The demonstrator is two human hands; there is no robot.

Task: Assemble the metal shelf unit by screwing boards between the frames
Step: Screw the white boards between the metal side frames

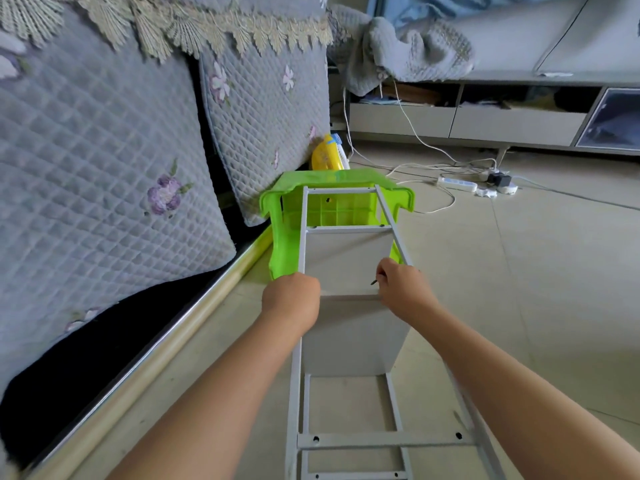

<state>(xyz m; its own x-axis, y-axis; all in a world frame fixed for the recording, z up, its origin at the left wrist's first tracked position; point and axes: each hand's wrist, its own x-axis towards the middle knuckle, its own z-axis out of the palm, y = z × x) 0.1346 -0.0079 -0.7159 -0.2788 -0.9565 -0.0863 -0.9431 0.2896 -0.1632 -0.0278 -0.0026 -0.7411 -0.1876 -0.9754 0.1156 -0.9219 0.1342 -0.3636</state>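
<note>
Shelf frames (pixel 393 439) of grey metal lie lengthwise on a tiled floor (pixel 519 271), running away from the person, with their far end propped on an overturned green stool (pixel 277 209). Two grey boards sit between the frames: a far board (pixel 343 258) near the stool and a near board (pixel 353 334) just below the hands.

Left hand (pixel 292 296) is curled around the left frame rail where the near board's edge meets it, steadying the joint. Right hand (pixel 403 289) is at the right rail across from it, fingers pinching a small dark screw (pixel 373 282) whose tip points inward and slightly down; it does not appear to be seated in a hole yet.

Judging from this, the step in hand is starting a screw into the right side of the near board. The screw is small and held only by fingertips, so it could slip and drop to the floor or under the boards. If the board's hole and the rail's hole are not lined up, the screw may go in crooked. The propped frames could also slide off the smooth stool if pushed sideways.

A quilted sofa (pixel 104 150) stands to the left, and a power strip (pixel 457 183) with cables lies beyond.
</note>
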